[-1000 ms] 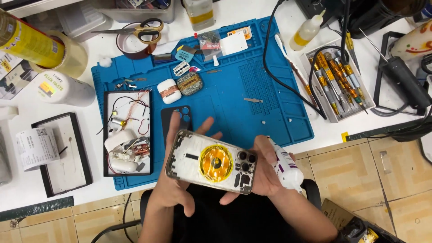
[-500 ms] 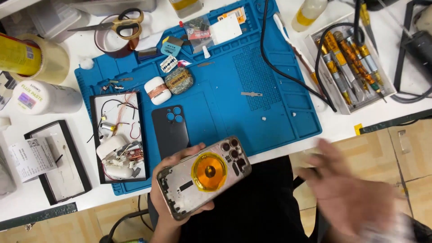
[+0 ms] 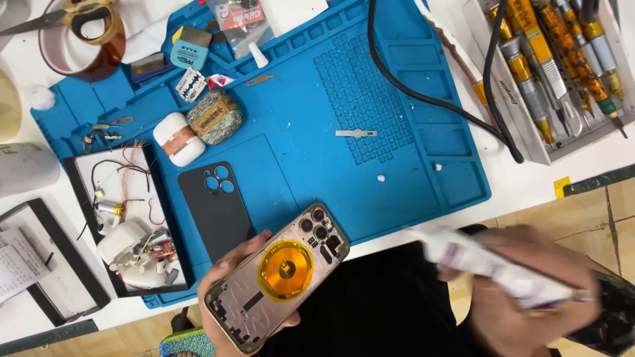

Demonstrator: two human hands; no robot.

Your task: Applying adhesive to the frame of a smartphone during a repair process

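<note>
Though blurred since earlier, right hand [image 3: 529, 297] seemingly clenching tube [image 3: 489, 268]; left hand [image 3: 228, 291] gripping phone [image 3: 278, 284].

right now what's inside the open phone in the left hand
Inside the phone, held by the left hand, a round yellow coil sits mid-frame, with camera lenses at the upper end. Whatever lies beneath the coil is covered.
</note>
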